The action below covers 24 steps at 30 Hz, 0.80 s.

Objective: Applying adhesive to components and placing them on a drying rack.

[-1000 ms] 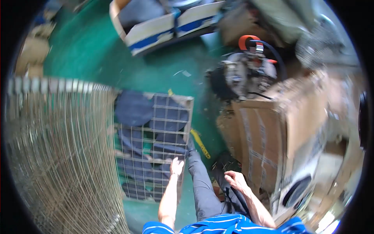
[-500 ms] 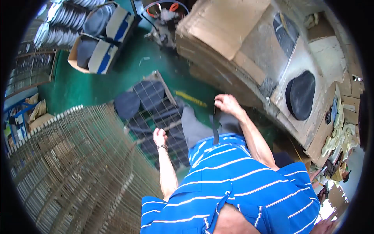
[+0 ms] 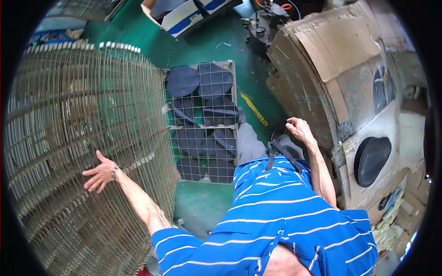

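My left hand [image 3: 100,174] is stretched out to the left with its fingers spread, over the tall stack of wire mesh racks [image 3: 83,124]. I cannot tell whether it touches the wires. My right hand [image 3: 300,129] hangs in front of my right hip with its fingers curled in, and nothing shows in it. Ahead of me, a wire mesh panel in a frame [image 3: 234,83] extends out from the stack. Several dark rounded flat pieces [image 3: 183,82] show through its wires.
On the right, a cardboard-covered bench [image 3: 340,55] carries a dark rounded pad [image 3: 372,161]. A white and blue carton [image 3: 184,23] with dark pieces stands at the far side. Beside it is a metal machine part [image 3: 262,32] on the green floor [image 3: 133,27].
My left hand has swung out left from beside the mesh panel to the rack stack, and its fingers have spread. The view has turned left. My right hand stays by my hip.
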{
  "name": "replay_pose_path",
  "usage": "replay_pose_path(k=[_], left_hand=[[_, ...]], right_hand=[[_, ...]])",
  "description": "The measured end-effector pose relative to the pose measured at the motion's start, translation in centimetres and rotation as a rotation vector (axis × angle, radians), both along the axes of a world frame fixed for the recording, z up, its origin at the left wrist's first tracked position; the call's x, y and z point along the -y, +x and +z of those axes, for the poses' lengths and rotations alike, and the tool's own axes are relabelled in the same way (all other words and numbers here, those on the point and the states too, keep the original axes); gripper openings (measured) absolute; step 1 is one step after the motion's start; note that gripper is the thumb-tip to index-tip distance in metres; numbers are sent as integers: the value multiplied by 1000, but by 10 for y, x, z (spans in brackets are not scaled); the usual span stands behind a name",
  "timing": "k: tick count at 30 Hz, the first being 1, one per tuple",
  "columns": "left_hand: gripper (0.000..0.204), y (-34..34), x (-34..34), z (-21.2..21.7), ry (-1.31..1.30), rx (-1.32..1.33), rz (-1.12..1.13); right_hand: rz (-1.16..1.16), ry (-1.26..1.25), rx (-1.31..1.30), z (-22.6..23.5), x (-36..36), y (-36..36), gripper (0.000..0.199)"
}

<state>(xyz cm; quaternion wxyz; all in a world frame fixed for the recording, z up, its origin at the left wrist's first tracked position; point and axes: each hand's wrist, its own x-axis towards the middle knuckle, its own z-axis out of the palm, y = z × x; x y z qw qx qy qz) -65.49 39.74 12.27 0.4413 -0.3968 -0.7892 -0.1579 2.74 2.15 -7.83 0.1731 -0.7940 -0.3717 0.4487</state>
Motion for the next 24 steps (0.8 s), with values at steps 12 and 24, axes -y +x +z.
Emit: replay_pose_path(k=[12, 24], left_hand=[[105, -10, -16, 1, 201, -196, -8], [103, -46, -32, -11, 216, -277, 50]], right_hand=[[140, 479, -65, 61, -315, -179, 72], [125, 581, -814, 117, -601, -520, 116]])
